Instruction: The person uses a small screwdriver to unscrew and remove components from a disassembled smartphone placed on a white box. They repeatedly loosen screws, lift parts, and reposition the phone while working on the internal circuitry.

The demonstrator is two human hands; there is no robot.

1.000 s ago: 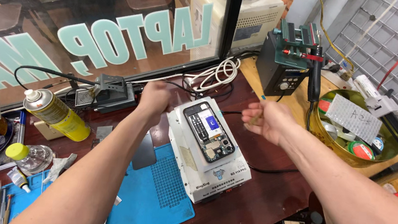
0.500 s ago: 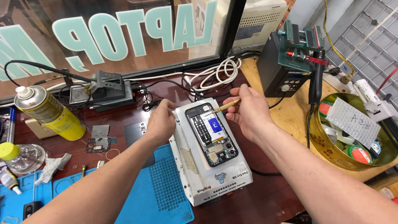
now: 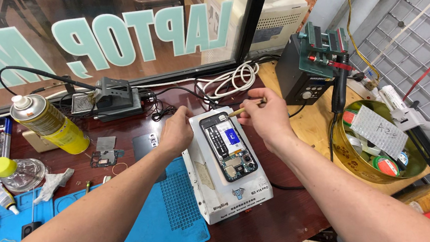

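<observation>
dark wood bench (image 3: 289, 226); left hand (image 3: 177, 131) steadies white plate (image 3: 229, 190); right hand (image 3: 264, 117) pinches tool (image 3: 244, 108) over opened phone (image 3: 228, 145).

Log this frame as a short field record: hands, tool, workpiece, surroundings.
left hand: rests on the left edge of the white heating plate
right hand: pinches a thin yellow-handled tool, tip at the phone's top end
opened phone: lies face down on the plate, back off, insides showing
blue mat: under the plate's left side
yellow spray can: lying on its side, far left
soldering station: behind the right hand
</observation>
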